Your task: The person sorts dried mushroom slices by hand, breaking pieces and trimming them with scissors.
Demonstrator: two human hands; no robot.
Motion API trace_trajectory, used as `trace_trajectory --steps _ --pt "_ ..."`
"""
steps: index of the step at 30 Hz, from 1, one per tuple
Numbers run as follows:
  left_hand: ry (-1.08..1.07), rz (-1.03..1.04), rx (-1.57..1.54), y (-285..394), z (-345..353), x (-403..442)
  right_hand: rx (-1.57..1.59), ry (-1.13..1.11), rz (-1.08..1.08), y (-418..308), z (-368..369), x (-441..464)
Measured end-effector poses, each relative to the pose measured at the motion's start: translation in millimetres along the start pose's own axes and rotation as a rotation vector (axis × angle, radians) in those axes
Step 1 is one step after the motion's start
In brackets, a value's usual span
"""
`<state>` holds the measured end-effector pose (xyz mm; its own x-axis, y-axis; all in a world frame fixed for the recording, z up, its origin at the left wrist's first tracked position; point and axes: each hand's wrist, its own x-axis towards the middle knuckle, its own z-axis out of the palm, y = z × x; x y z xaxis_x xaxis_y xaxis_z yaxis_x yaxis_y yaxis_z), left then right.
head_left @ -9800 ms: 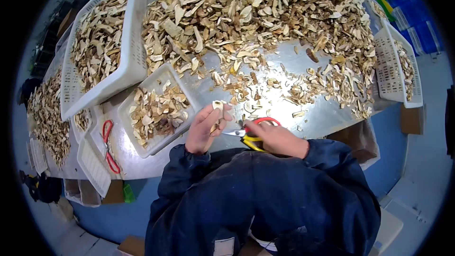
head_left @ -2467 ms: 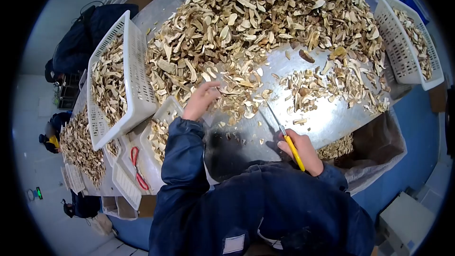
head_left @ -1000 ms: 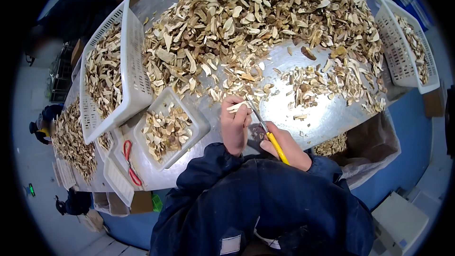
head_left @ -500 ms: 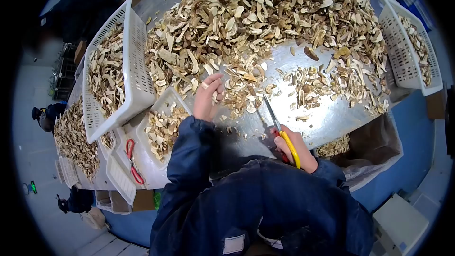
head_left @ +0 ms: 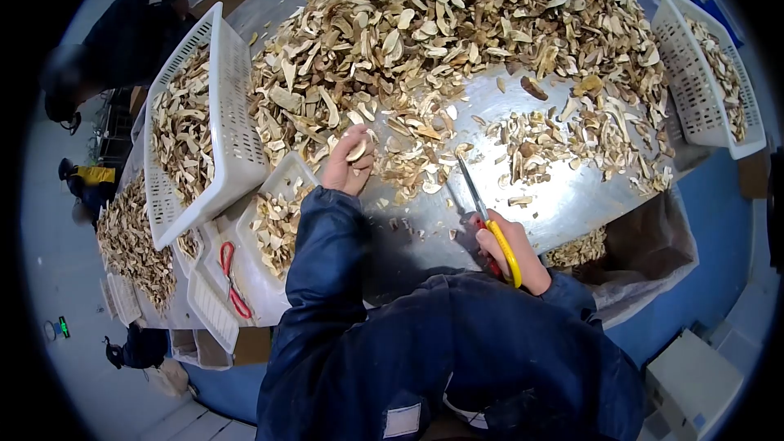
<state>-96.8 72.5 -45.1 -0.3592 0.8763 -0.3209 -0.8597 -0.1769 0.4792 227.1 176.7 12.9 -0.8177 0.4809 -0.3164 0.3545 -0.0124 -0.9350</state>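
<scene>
My left hand point(head_left: 346, 165) is closed around a pale dried mushroom slice point(head_left: 357, 150), just left of the loose slices in the middle of the table. In my right hand point(head_left: 518, 247) are scissors point(head_left: 502, 250) with yellow and red handles, their blades pointing up and away from me over the metal. The blades look nearly together. A large heap of dried mushroom slices point(head_left: 457, 24) fills the far part of the table point(head_left: 408, 249). A smaller scatter of slices point(head_left: 539, 143) lies to the right of the blade tips.
A white perforated basket point(head_left: 237, 114) full of slices stands at left, another basket point(head_left: 694, 90) at far right. By my left forearm is a white tray point(head_left: 302, 170) of slices. Red-handled scissors point(head_left: 231, 278) lie farther left. A lined box point(head_left: 653, 253) sits below the right edge. Other people are at left.
My left hand has drawn slightly left and its fingers have curled in, with a mushroom slice now showing in them. My right hand and scissors have barely moved.
</scene>
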Motion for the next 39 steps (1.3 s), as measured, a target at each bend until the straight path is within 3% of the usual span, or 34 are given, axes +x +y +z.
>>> trace_trajectory --steps 1,4,5,8,9,12,13,16,19,21,23,24,25,28,29,32,34,36,38,39 --pt "-0.192 -0.020 -0.192 0.2 -10.2 0.6 -0.006 -0.012 0.010 -0.8 -0.8 0.9" --pt "0.413 0.118 -0.139 -4.3 64.9 -18.5 -0.016 -0.022 -0.012 -2.0 -0.3 1.4" --pt "0.436 0.058 -0.176 -1.7 56.6 -14.7 -0.021 -0.025 -0.014 -2.3 0.0 1.1" --pt "-0.006 -0.066 0.210 8.3 21.5 -1.2 -0.030 -0.025 -0.023 -2.4 0.2 0.5" --pt "0.277 -0.022 0.715 0.8 16.9 4.5 -0.031 -0.020 -0.027 -1.2 0.2 0.2" --pt "0.219 0.428 1.870 -23.9 36.8 7.8 -0.034 -0.008 -0.040 -3.0 0.3 -0.6" --pt "0.253 0.441 1.950 -31.3 35.9 10.8 -0.036 -0.006 -0.046 -4.0 0.2 -0.4" --pt "0.299 0.414 1.986 -38.4 34.7 13.5 -0.051 -0.010 -0.038 -4.6 -0.1 -1.3" --pt "0.396 0.371 1.553 -15.8 59.1 -24.3 -0.063 -0.011 -0.025 -3.1 -1.9 -0.9" --pt "0.499 0.453 1.494 11.8 65.6 -68.9 -0.148 -0.023 -0.020 -2.9 -4.7 1.3" --pt "0.732 0.559 1.775 41.9 43.7 -117.1 -0.275 -0.061 -0.019 -1.7 -5.0 4.2" --pt "0.827 0.424 1.859 58.3 44.9 -139.0 -0.364 -0.090 -0.024 -1.3 -5.3 7.3" --pt "0.854 0.315 1.980 76.7 17.4 -156.7 -0.454 -0.118 -0.033 -1.9 -5.0 10.8" --pt "0.703 0.509 2.329 83.8 -3.5 -178.7 -0.588 -0.264 -0.091 -16.3 -3.5 14.6" --pt "0.661 0.499 2.329 80.1 15.9 -169.7 -0.648 -0.267 -0.158 -15.2 0.2 15.1" --pt "0.512 0.486 1.926 57.1 38.6 -116.8 -0.765 -0.276 -0.367 -5.3 9.1 18.3" --pt "0.485 0.373 1.781 41.1 54.4 -68.6 -0.761 -0.275 -0.473 -5.9 10.4 19.0" --pt "0.525 0.458 1.811 24.8 38.2 -18.6 -0.769 -0.281 -0.482 -15.1 7.2 15.1" --pt "0.680 0.316 2.022 17.3 42.7 18.5 -0.747 -0.322 -0.435 -17.8 3.9 11.1" --pt "0.689 0.339 2.014 14.5 37.9 28.2 -0.768 -0.322 -0.417 -18.0 2.9 9.5"
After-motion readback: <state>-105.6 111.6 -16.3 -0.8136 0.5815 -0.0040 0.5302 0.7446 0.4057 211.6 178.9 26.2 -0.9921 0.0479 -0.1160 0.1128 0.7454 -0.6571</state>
